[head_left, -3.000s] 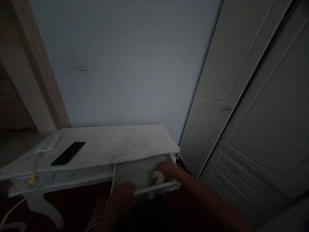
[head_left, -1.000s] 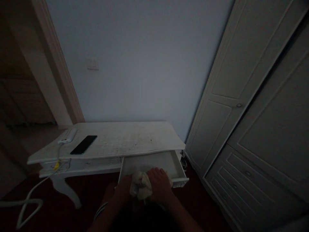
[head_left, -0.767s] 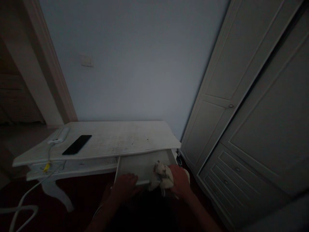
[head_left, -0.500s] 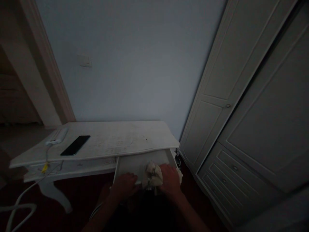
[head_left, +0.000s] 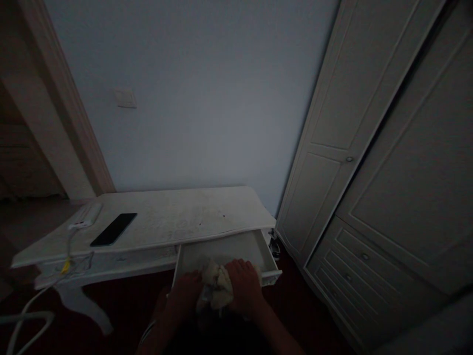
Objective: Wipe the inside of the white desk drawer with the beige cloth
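A white table's right drawer (head_left: pixel 266 256) stands pulled open. My right hand (head_left: pixel 244 291) is closed on a crumpled pale cloth (head_left: pixel 217 290) pressed against the drawer's front edge. My left hand (head_left: pixel 183 296) grips the same front edge just left of the cloth, fingers curled over it. The inside of the drawer looks bare where it shows. The room is dim.
On the white tabletop (head_left: pixel 185 217) lie a black phone (head_left: pixel 114 229) and a white charger block (head_left: pixel 85 217) with a cable (head_left: pixel 22 315) trailing to the floor. A tall wardrobe (head_left: pixel 377 162) with lower drawers stands close on the right. A door frame (head_left: pixel 62 103) rises at left.
My right hand has slid the cloth leftwards along the drawer's front edge, from its right end towards the middle. My left hand has stayed on the front edge. The drawer remains open.
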`<action>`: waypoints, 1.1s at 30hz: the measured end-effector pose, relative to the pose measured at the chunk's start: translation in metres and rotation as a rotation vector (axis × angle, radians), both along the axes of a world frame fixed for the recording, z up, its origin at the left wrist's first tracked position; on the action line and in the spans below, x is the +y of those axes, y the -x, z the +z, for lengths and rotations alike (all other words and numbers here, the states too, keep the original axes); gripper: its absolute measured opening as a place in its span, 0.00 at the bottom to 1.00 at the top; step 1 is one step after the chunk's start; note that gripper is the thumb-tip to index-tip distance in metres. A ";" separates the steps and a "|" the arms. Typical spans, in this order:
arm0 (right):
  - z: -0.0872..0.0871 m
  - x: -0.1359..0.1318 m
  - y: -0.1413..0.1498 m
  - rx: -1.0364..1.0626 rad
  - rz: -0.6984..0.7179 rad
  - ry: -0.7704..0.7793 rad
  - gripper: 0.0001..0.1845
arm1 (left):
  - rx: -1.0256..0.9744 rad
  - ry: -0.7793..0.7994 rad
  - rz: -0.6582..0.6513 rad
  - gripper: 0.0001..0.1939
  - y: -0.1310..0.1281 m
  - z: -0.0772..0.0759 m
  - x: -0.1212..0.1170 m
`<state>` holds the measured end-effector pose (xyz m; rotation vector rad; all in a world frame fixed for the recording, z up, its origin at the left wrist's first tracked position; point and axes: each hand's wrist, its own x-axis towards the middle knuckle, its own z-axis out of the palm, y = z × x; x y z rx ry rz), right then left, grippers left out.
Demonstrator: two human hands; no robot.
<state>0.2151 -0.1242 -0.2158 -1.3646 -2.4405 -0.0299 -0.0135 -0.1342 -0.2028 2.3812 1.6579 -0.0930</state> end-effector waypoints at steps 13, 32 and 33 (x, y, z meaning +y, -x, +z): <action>0.013 0.011 -0.089 0.043 -0.270 -0.083 0.16 | 0.019 -0.114 -0.034 0.20 -0.001 -0.008 -0.004; -0.003 -0.006 0.023 0.096 -0.076 -0.027 0.29 | -0.032 -0.021 0.012 0.16 0.006 -0.011 0.002; -0.003 -0.006 0.020 0.098 -0.067 -0.020 0.28 | -0.024 -0.013 0.006 0.17 0.006 -0.011 0.002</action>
